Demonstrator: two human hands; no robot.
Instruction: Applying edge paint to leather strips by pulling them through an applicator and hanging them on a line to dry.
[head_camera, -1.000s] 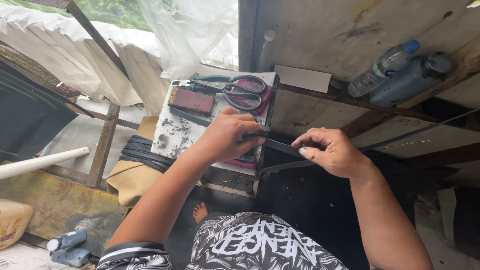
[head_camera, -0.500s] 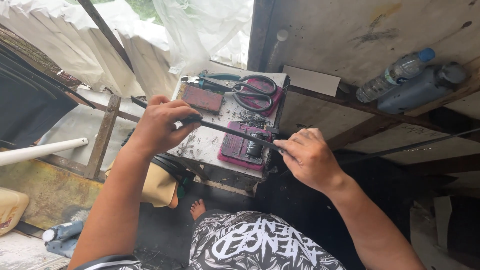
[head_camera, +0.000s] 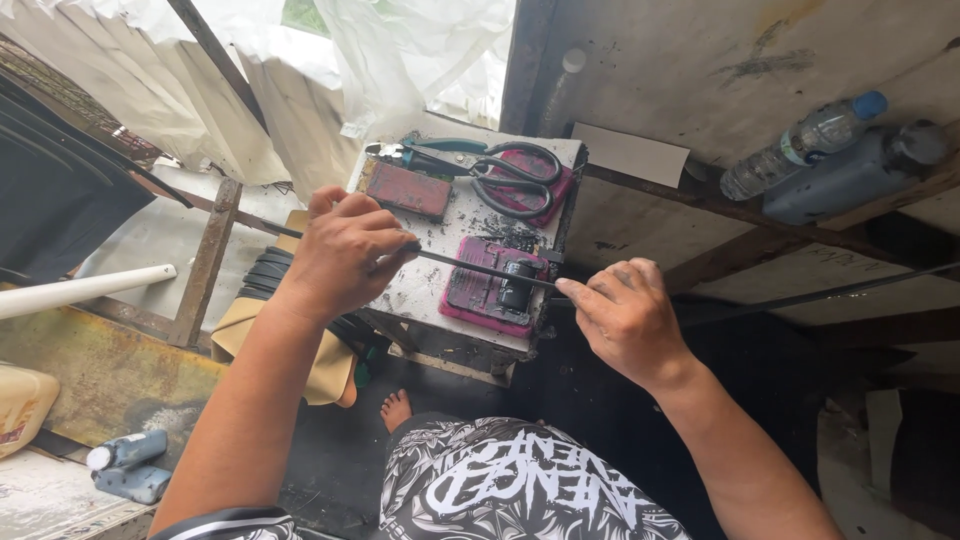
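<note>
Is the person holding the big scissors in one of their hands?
No, the scissors lie on the small table, while the left hand and right hand hold a thin black strip.

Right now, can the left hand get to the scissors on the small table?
Probably yes, once it lets go: the left hand grips the thin black strip, and the scissors lie just beyond it on the table with nothing over them.
</note>
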